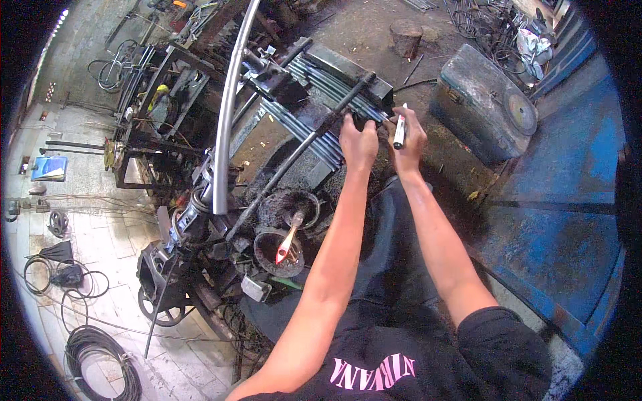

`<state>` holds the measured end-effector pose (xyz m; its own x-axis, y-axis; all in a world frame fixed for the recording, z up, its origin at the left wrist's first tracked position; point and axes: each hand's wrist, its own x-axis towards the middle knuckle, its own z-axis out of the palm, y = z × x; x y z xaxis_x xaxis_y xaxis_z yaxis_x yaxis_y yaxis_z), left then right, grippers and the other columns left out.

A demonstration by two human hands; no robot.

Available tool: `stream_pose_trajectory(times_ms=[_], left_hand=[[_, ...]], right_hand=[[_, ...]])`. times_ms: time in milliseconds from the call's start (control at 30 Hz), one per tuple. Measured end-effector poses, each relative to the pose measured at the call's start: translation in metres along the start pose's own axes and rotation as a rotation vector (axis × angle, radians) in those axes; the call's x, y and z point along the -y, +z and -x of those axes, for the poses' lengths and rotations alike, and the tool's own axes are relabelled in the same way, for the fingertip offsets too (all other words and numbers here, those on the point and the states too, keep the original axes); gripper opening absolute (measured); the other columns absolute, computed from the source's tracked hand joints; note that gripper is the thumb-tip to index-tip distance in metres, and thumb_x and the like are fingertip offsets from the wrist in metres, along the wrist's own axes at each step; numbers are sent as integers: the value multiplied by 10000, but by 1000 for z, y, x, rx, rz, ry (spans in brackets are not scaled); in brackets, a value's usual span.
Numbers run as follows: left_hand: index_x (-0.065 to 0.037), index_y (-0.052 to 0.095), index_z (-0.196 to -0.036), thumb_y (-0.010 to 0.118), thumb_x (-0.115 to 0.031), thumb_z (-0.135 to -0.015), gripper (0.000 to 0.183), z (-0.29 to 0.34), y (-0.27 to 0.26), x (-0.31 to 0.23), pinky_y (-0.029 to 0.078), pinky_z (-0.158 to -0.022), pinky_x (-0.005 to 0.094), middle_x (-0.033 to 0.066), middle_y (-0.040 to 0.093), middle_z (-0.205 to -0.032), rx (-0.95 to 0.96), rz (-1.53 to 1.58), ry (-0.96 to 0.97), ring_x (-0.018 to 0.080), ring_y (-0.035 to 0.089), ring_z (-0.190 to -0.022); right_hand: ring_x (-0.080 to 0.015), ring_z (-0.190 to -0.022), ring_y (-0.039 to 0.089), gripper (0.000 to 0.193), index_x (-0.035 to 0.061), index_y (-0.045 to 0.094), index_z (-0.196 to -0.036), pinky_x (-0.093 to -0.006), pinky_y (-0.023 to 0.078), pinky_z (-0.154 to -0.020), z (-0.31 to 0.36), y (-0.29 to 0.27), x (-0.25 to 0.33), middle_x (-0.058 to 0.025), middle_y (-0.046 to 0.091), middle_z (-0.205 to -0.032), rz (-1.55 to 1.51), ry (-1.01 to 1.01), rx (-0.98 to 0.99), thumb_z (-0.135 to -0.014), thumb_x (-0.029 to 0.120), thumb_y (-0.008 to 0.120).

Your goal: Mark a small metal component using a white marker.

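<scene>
In my right hand [410,142] is a white marker pen [401,125] with a black end pointing down toward me. The fingers of that hand are close to the ends of a bundle of thin metal rods [341,92]. My left hand [360,142] is just left of it, beside a dark crossbar [321,128] that runs over the rods. Its fingers are curled and partly hidden, so what they grip cannot be made out. A second group of rods [301,130] lies on the near side of the crossbar, its ends by my left wrist.
A bright curved tube [232,113] rises at left of the rods. Nearer me, a paintbrush [289,239] rests in a grimy bowl [264,250]. A battered metal box [471,100] with a disc [519,111] stands at right, by blue panels [555,180]. Coiled cable [100,364] lies lower left.
</scene>
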<state>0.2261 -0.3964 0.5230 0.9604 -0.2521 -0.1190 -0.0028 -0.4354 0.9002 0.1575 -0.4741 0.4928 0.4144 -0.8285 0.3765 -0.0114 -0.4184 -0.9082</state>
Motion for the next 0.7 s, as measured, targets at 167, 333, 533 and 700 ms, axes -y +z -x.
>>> stream_pose_trajectory(times_ms=[167,333,533,700], left_hand=[[140,487,-1383,606,-200,-836,655,0,-5,0,331,-1169,420,342,508,-1421,25,-24,16,428,468,-1372],[142,497,-1375,570,-162,-811,644,6,-5,-6,333,-1172,413,342,513,-1415,6,-47,30,418,477,-1369],[138,495,-1380,565,-139,-799,648,-1,-11,4,345,-1170,408,343,517,-1409,70,-54,5,419,482,-1364],[134,498,-1380,563,-112,-797,636,5,-10,0,358,-1161,408,342,524,-1402,59,-105,83,417,493,-1356]], right_hand=[[-191,-774,692,305,88,666,-1081,-341,538,-726,0,15,-8,-95,701,-827,24,-19,-69,-804,49,788],[-183,-784,693,299,94,662,-1098,-331,546,-743,6,14,-19,-82,708,-844,-23,-64,-135,-824,37,770],[-184,-811,700,305,83,651,-1114,-337,552,-764,13,19,-13,-81,723,-872,-29,81,-118,-835,1,744],[-289,-817,700,331,116,665,-1088,-388,539,-745,9,19,-20,-115,700,-919,-31,3,-134,-785,8,744]])
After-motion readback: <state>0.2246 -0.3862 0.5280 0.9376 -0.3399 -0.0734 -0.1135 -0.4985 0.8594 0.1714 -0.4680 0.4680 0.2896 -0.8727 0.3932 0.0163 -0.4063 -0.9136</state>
